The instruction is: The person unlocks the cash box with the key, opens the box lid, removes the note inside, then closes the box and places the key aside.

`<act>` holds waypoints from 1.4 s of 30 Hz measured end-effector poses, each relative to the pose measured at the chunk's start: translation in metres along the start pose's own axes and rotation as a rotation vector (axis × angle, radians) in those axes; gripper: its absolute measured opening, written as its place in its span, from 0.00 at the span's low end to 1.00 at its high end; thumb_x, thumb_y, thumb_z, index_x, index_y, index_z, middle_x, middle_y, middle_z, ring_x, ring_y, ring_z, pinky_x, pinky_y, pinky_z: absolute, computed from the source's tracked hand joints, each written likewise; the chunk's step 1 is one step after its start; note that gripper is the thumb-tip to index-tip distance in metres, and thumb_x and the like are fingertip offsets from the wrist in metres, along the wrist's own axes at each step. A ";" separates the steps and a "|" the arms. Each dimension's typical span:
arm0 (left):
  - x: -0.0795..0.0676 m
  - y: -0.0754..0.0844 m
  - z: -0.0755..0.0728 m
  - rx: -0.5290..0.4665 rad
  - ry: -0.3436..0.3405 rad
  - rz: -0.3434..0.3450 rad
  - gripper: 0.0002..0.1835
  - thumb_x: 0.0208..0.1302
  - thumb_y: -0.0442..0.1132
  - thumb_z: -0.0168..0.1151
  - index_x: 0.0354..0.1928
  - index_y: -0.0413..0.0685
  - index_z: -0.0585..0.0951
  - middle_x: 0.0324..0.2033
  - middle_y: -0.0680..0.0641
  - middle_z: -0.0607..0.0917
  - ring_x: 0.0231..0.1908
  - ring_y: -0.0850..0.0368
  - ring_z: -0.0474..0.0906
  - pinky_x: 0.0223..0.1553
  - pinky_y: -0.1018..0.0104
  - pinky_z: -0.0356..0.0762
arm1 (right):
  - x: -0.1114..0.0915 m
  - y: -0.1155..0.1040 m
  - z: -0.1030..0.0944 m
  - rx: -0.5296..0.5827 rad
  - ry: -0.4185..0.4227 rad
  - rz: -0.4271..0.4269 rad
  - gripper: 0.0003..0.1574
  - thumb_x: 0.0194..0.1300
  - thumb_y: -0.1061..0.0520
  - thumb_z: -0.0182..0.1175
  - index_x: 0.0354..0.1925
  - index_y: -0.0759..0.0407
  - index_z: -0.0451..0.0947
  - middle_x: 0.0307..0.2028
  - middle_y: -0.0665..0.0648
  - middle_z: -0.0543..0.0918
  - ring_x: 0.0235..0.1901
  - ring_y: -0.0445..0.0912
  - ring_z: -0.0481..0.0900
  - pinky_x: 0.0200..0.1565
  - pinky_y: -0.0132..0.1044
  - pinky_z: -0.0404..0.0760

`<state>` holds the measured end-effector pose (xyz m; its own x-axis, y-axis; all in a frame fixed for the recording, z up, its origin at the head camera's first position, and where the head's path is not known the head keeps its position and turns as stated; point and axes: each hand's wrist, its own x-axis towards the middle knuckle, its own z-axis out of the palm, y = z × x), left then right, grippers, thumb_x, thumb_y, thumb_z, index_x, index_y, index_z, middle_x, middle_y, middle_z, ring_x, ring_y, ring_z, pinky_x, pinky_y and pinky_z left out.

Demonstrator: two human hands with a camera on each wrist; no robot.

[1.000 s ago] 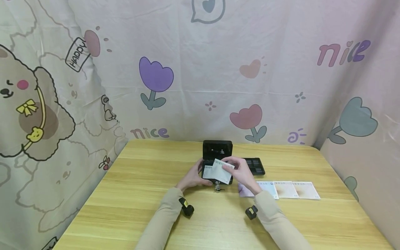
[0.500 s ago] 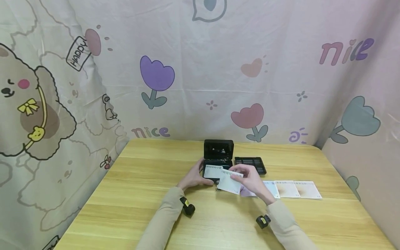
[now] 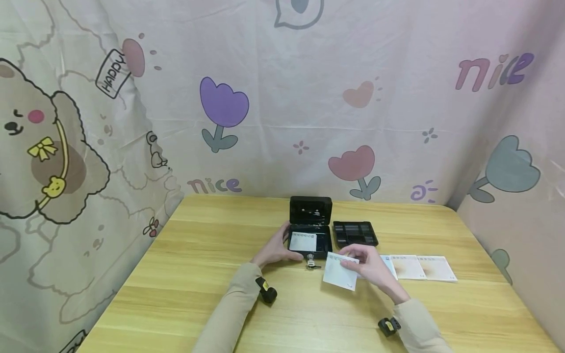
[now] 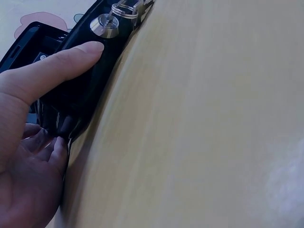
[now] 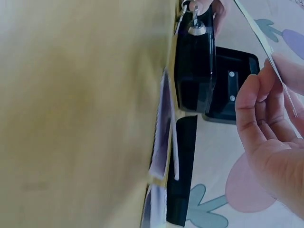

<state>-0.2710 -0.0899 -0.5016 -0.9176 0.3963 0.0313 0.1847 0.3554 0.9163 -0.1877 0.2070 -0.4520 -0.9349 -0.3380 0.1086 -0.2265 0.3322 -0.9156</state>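
A black cash box [image 3: 324, 240] stands with its lid [image 3: 311, 210] raised, and a pale banknote [image 3: 303, 242] lies inside on the left. My left hand [image 3: 274, 248] holds the box's left side, thumb on the front wall and fingers at the side. A key ring [image 4: 124, 10] hangs from the lock [image 4: 105, 25] on the front. Right of the box, my right hand [image 3: 372, 267] pinches another pale banknote [image 3: 339, 274] between thumb and fingers, raised above the table. In the right wrist view that note shows nearly edge-on.
A black compartment tray [image 3: 355, 234] sits right of the box. Further right, a row of notes lies on the wooden table [image 3: 212, 245]: a bluish one [image 3: 388, 262] partly behind my right hand, then two beige ones [image 3: 405, 267]. A printed curtain [image 3: 282, 98] hangs behind.
My right hand has carried the banknote out from over the box, rightward and towards me. The note inside the box is now uncovered. My left hand keeps its place on the box.
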 end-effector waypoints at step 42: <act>0.000 -0.002 0.001 0.049 0.005 0.046 0.67 0.46 0.41 0.82 0.78 0.31 0.44 0.77 0.27 0.50 0.75 0.30 0.55 0.77 0.44 0.59 | -0.030 0.024 -0.028 -0.174 -0.134 0.095 0.13 0.56 0.61 0.71 0.37 0.67 0.79 0.29 0.54 0.84 0.29 0.36 0.80 0.40 0.26 0.77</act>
<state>-0.2714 -0.0898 -0.5036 -0.9095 0.4090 0.0749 0.2436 0.3782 0.8931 -0.1728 0.2497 -0.4662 -0.9123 -0.4077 -0.0381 -0.1935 0.5112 -0.8374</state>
